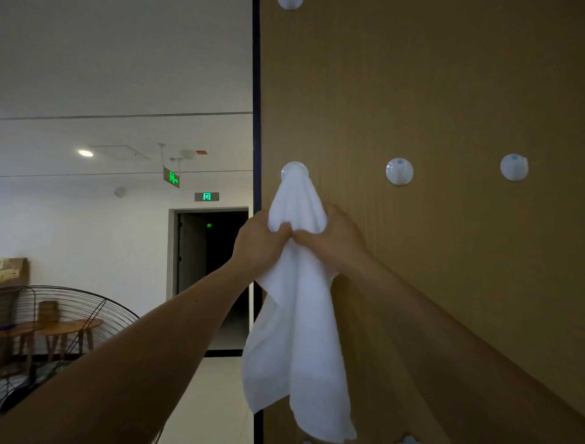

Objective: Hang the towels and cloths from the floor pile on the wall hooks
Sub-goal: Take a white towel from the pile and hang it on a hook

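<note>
White towel (294, 332) hangs at the centre of the frame, its top draped over the leftmost hook (294, 169) in a row of three round white hooks on a brown wood panel (443, 95). The cloth bunches narrow just under that hook, then falls in loose folds to the bottom edge of the frame.

Both hands meet at the bunched part. The left hand (259, 244) comes in from the lower left, with fingers and thumb curled tight round the towel's left side. The right hand (332, 237) comes in from the lower right along the panel and grips the right side the same way, its thumb touching the left thumb.

The middle hook (399, 171) and the right hook (513, 167) are bare, and the top hook (290, 3) is cut off by the upper edge of the frame.

Left of the panel's dark edge is a white room. It has a dark doorway (218, 269), a green exit sign (171, 178) hanging from the ceiling, a round ceiling light (85, 153), and at lower left a wire fan guard (47, 298) in front of wooden tables (63, 326).
</note>
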`<control>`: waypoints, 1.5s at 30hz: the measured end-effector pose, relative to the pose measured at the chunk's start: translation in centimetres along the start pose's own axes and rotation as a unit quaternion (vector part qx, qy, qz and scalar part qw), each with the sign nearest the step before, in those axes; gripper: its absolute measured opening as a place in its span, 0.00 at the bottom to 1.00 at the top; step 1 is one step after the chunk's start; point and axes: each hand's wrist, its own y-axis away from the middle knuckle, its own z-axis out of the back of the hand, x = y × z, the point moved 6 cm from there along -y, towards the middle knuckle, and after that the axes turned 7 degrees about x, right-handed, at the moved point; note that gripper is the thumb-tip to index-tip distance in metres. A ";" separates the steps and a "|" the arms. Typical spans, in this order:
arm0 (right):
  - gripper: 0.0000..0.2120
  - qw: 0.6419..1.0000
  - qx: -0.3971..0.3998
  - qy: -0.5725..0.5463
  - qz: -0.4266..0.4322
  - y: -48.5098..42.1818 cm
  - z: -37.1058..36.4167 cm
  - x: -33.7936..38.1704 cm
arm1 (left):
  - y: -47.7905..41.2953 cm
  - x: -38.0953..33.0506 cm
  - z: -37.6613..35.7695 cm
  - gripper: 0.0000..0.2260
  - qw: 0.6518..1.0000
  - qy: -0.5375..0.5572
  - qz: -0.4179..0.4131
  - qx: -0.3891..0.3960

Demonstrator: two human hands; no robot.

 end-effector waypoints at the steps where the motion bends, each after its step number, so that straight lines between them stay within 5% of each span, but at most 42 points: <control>1: 0.29 0.999 0.035 -0.001 -0.006 -0.2 -0.9 -0.1 | 0.1 0.2 0.1 0.14 1.000 0.016 0.008 0.012; 4: 0.26 0.997 0.063 -0.045 -0.004 -0.2 -1.9 -1.5 | 0.8 0.6 0.2 0.09 0.994 0.084 0.033 0.056; 9: 0.21 0.974 0.002 -0.214 -0.078 -0.1 -0.4 -3.7 | 1.7 1.1 -0.6 0.12 0.958 0.237 0.098 0.126; 13: 0.20 0.981 0.037 -0.177 -0.064 0.6 -1.4 -4.5 | 2.4 2.7 -1.8 0.14 0.975 0.168 0.114 0.089; 21: 0.34 0.993 -0.006 -0.115 -0.003 4.4 -3.0 -5.6 | 6.0 3.9 -2.4 0.18 0.983 0.160 0.082 0.042; 26: 0.38 0.996 -0.006 -0.089 -0.028 8.7 -2.9 -7.8 | 9.3 4.2 -2.1 0.15 0.978 0.182 0.065 0.085; 37: 0.40 0.974 0.003 0.051 -0.221 24.7 -1.6 -10.8 | 23.4 8.2 -6.0 0.13 0.965 0.114 0.138 0.193; 45: 0.40 0.903 0.046 0.187 -0.383 44.4 2.2 -10.0 | 39.9 7.3 -16.4 0.21 0.872 0.125 0.256 0.398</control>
